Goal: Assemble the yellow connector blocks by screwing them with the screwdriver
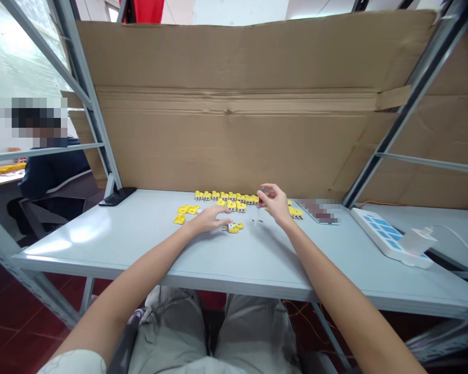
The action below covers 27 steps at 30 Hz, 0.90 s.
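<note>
Cardboard sheeting [226, 140] backs our pale grey workbench [101, 244], where yellow terminal connectors [226, 197] sit lined up within easy reach, our left hand [208, 219] lying half-open just beside one loose connector [233, 227], our right hand [275, 203] pinching a small red-handled screwdriver [261, 199] upright, tip down.

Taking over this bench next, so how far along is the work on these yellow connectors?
Done-looking: a row of yellow connectors lined up at the table's back. In hand: the right hand holds a small red-handled screwdriver, the left hand sits beside one connector. Left: loose connectors at left and a few more connectors at right.
</note>
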Motion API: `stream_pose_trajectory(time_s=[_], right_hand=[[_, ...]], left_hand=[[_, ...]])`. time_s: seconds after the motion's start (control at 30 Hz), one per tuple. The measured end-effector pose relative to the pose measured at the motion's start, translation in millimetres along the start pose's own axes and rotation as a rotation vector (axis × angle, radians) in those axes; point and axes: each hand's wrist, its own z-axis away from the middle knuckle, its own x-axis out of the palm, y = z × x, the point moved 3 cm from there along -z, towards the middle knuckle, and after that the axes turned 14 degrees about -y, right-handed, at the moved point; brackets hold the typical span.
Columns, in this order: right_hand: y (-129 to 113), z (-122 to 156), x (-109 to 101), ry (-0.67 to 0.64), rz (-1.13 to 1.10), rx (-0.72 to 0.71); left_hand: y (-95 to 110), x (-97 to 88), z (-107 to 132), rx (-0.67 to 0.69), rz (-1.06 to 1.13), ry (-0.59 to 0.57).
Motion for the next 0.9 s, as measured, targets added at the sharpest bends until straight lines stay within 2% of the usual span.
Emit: stream_pose_trajectory(time_s=[0.03, 0.1, 0.2, 0.27, 0.33, 0.5, 0.6, 0.67, 0.73, 0.8, 0.9], right_hand=[[3.0, -1.3, -5.4, -0.063, 0.122, 0.062], [10.9, -1.8, -12.8, -0.218, 0.373, 0.216], [24.2, 1.7, -17.5, -0.393, 0.614, 0.436], [30.5, 4.0, -18.1, -0.433, 0.683, 0.513], [34.7, 5.4, -18.1, -0.444, 0.723, 0.547], [37.3, 4.8, -21.0, -0.421, 0.779, 0.560], [30.5, 1.7, -21.8, -0.336, 0.825, 0.490], [20.9, 0.2, -17.5, -0.254, 0.814, 0.361], [9.5, 1.2, -7.0, -0.224, 0.683, 0.175], [1.2, 5.0, 9.2, -0.311, 0.429, 0.040], [-3.9, 12.3, 34.8, -0.517, 0.156, -0.055]], left_hand=[[-5.4, -8.6, 2.6, -0.043, -0.053, 0.054], [-21.8, -24.1, 9.6, -0.227, -0.192, 0.095], [-51.0, -38.3, 23.8, -0.564, -0.320, 0.056], [-64.1, -39.5, 30.9, -0.658, -0.339, -0.010], [-70.4, -38.1, 34.3, -0.677, -0.336, -0.029], [-71.3, -37.3, 32.7, -0.681, -0.280, -0.003], [-67.8, -40.4, 31.2, -0.653, -0.182, 0.020], [-60.7, -43.4, 29.4, -0.570, -0.132, 0.138], [-49.0, -43.3, 26.4, -0.438, -0.088, 0.306], [-34.9, -34.9, 20.3, -0.290, -0.031, 0.357], [-11.7, -13.0, 8.6, -0.040, -0.020, 0.267]])
